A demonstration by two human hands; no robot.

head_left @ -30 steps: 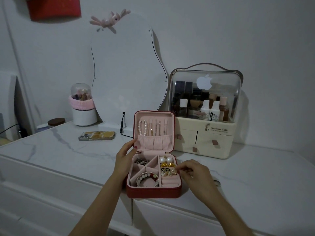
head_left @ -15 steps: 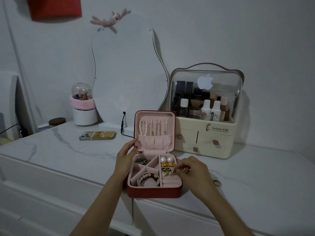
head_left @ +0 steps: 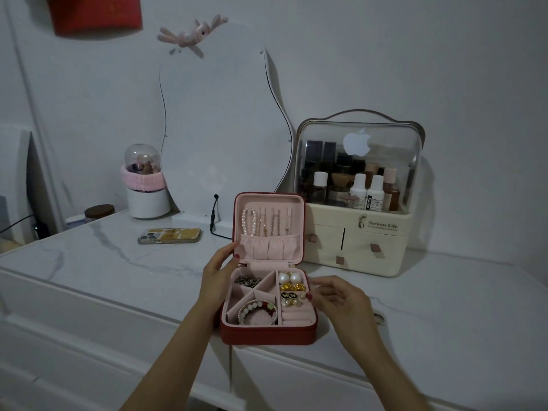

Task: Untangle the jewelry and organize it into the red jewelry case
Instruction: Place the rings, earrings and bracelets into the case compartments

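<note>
The red jewelry case [head_left: 267,336] stands open near the dresser's front edge, pink inside. Its lid holds a pearl strand [head_left: 248,222] and several thin chains [head_left: 274,222]. The tray holds a beaded bracelet [head_left: 256,311], a dark chain [head_left: 248,281], two pearl earrings [head_left: 289,277] and gold and black earrings [head_left: 292,296]. My left hand [head_left: 218,277] rests against the case's left side, thumb on the lid's lower corner. My right hand [head_left: 341,301] is at the right rim, thumb and forefinger pinched at the earrings; whether it grips one I cannot tell.
A cream cosmetics organizer [head_left: 355,238] with bottles stands right behind the case. A phone [head_left: 169,235] lies at the back left, near a white pot with a pink band [head_left: 145,191] and a curvy mirror [head_left: 219,120]. A small ring [head_left: 381,318] lies right of my right hand.
My right hand has shifted slightly along the case's right rim by the earrings. The left hand and the case have stayed put.
</note>
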